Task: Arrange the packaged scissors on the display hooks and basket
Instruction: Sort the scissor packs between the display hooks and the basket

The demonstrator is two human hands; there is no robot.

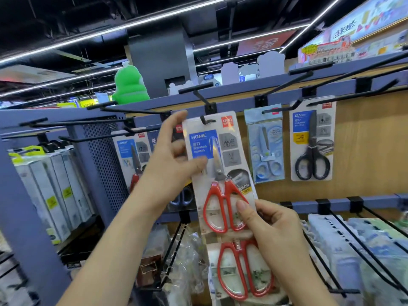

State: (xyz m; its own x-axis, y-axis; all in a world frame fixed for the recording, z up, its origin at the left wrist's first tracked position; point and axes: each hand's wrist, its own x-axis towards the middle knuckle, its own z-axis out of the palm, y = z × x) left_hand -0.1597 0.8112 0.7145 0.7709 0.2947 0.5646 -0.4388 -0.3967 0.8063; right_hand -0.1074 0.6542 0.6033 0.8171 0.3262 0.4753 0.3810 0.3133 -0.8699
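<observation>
Red scissors pack (220, 168) upright, long axis vertical. Left hand (172, 160) pinches upper edge, right hand (271, 226) grips bottom. Second pack (240, 272) hangs below right hand. Hang hole just above left thumb, at tip of hook (201, 97) — left hand nearer.

Dark ceiling (77, 9) w/ LED strips (132, 23) high above the fingers (176, 120); wood-tone back panel (364, 151) behind & right of them; blue-grey perforated upright (103, 162) to their left.

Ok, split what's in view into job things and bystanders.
Job: red scissors pack, second red pack below it, hook, left hand, right hand, hung black scissors pack.
Bystanders: green toy, white boxes.
</observation>
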